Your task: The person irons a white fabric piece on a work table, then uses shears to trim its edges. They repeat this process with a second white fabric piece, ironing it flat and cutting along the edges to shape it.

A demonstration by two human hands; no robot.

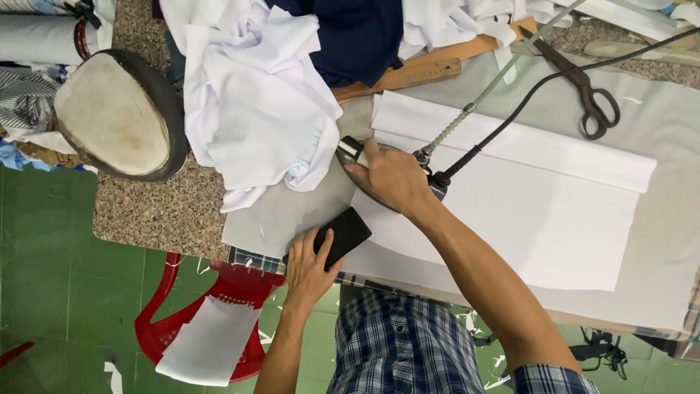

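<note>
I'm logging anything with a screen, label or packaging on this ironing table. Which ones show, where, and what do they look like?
Phone: flat black rectangle at the table's near edge, under the left hand; its face shows plain black, with no lit screen visible.
No packages, labels or signs can be made out elsewhere.

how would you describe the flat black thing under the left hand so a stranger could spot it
Start at the big folded white fabric on the grey pressing pad. At the fabric's near left corner, the left hand rests on a flat black rectangular block. Unlike the iron under the right hand, it has no cord.
</note>
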